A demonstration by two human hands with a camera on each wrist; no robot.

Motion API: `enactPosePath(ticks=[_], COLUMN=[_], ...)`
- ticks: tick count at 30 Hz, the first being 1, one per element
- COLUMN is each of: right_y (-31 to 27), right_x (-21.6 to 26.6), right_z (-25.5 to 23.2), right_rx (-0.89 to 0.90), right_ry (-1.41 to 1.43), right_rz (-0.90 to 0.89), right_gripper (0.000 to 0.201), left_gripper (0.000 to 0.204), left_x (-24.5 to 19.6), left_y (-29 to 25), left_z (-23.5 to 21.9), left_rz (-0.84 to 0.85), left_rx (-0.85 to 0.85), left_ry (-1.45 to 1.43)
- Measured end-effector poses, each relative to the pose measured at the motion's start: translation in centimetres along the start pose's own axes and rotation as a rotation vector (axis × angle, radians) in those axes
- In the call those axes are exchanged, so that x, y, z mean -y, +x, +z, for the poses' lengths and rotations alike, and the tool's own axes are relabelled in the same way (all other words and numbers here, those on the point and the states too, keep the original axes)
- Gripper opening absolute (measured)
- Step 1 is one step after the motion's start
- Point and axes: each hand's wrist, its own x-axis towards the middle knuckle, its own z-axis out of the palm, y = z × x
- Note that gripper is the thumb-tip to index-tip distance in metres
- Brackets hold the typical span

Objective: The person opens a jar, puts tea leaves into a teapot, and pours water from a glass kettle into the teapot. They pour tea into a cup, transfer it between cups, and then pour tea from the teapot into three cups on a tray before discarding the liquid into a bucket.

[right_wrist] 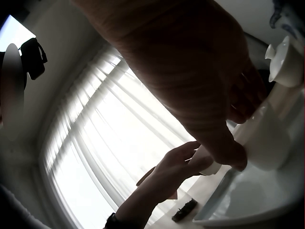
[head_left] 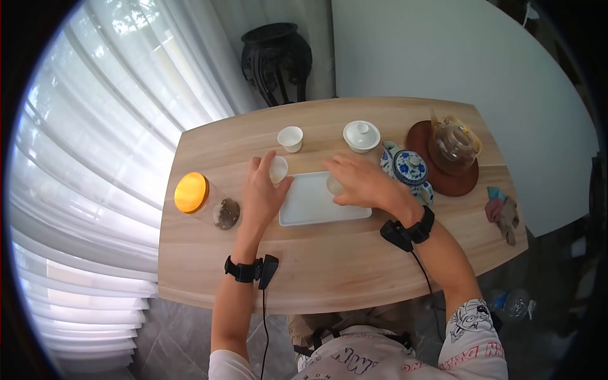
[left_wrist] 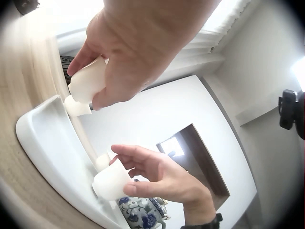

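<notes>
The left hand (head_left: 263, 190) and right hand (head_left: 361, 182) are each gripping a small white porcelain cup (head_left: 278, 170) over the white rectangular tray (head_left: 316, 212), keeping it upright.

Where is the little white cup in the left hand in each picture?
Head: cup at the white tray's left edge, in the left hand.
Left wrist: top left, pinched above the tray.
Right wrist: centre, in the far hand.
Shared landmark: the white tray.

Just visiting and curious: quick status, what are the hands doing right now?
Left hand grips a small white cup at the tray's left edge. Right hand grips another cup over the tray. Nothing between them.
</notes>
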Motion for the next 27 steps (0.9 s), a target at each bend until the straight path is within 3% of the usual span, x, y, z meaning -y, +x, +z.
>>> enactPosePath(ticks=[4,7,10,12,13,16,21,27], right_y=[-0.3,-0.3,-0.7,0.0,0.6,5.8,14.0,16.1], right_x=[-0.7,-0.6,0.2,0.6,0.6,-1.0,-2.7,-3.1], right_z=[1.4,1.4,-0.1,-1.2,-1.4,-0.6,1.0,1.3], right_rx=[-0.172,-0.151,0.012,-0.006,-0.013,-0.207,-0.187,-0.021], right_ry=[-0.018,-0.012,0.036,0.101,0.136,0.001,-0.101,0.032], right_rz=[-0.099,-0.085,-0.012,0.066,0.105,-0.016,-0.073,0.003], right_gripper=[0.053,0.056,0.073,0.072,0.072,0.072,0.07,0.073], left_gripper=[0.064,0.07,0.072,0.074,0.074,0.077,0.084,0.089], left_x=[-2.3,-2.9,-2.6,-2.5,-2.6,-2.4,-2.4,-2.0], left_y=[-2.1,-3.0,-3.7,-3.8,-3.9,-4.1,-4.4,-4.7], left_z=[0.3,0.7,1.3,1.4,1.4,1.5,1.3,1.2], left_rz=[0.04,0.053,0.064,0.076,0.08,0.08,0.054,0.106], left_rx=[0.131,0.18,0.193,0.181,0.173,0.157,0.137,0.123], left_ry=[-0.1,-0.069,-0.06,-0.057,-0.058,-0.054,-0.094,-0.154])
